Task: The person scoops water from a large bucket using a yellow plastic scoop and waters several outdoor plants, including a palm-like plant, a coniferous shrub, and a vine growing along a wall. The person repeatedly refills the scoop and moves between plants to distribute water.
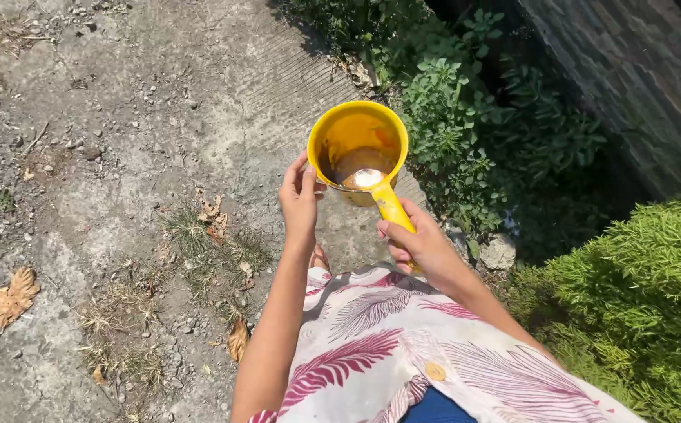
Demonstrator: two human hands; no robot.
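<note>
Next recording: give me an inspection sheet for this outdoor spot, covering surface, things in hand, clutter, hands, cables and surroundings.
Surface: cracked concrete ground, sunlit, with gravel and tufts of dry grass.
Things in hand: yellow dipper with a long handle, held level, brownish water in the bottom with a bright glint.
Clutter: dry leaves on the ground; a pale stone beside the plants.
Hands: right hand shut around the dipper's handle; left hand with its fingers touching the dipper's rim and wall.
Cables: nothing seen.
Surroundings: green plants right of the dipper, a bushy shrub at lower right, a stone wall at upper right.
</note>
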